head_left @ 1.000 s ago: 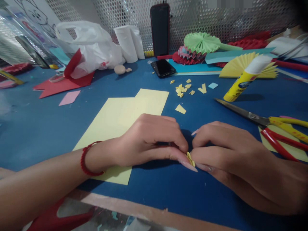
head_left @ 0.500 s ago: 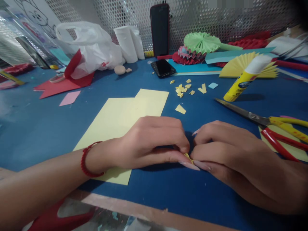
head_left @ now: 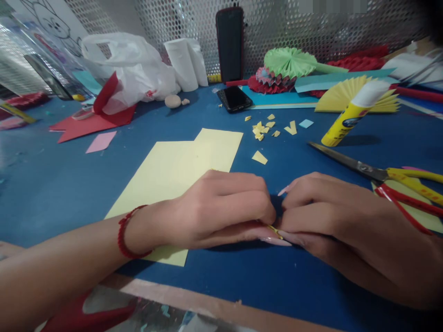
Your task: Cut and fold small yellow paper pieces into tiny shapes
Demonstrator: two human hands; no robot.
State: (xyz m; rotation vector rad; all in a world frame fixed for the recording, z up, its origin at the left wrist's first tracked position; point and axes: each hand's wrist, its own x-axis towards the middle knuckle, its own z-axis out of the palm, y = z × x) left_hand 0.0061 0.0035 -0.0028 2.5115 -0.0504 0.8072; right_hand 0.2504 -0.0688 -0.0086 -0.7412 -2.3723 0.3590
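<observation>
Folding seemingly midway: left hand [head_left: 221, 207] and right hand [head_left: 328, 216] fingers clamped on small yellow paper piece [head_left: 275, 229], yellow sheet [head_left: 173, 170] and scissors [head_left: 380, 177] idle

Matt yellow paper sheet [head_left: 173, 170] – glossy metal scissors [head_left: 374, 173] – perforated metal screen [head_left: 311, 27].

Tiny folded yellow paper piece [head_left: 275, 229], mostly hidden between fingertips.
</observation>
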